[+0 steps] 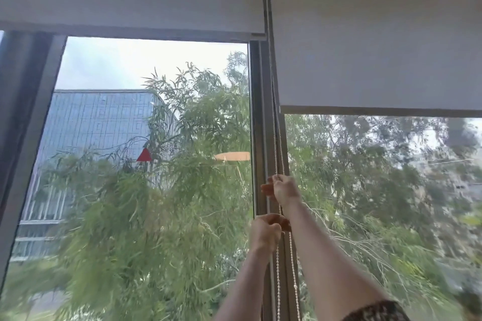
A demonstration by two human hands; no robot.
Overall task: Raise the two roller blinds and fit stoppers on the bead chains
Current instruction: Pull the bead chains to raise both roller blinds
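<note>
Two white roller blinds hang over a wide window. The left blind [130,8] has its bottom bar high, near the top of the glass. The right blind [378,60] hangs lower, its bottom bar about level with the middle of the view. White bead chains [278,154] run down along the dark mullion between the panes. My right hand [283,189] is raised and closed on a chain. My left hand [266,233] is just below it, fingers also closed on a chain. No stopper is visible.
The dark central mullion [258,125] and a dark frame post [28,112] at the left bound the panes. Outside stand green trees and a glass building. A patterned sleeve [375,311] shows at the bottom right.
</note>
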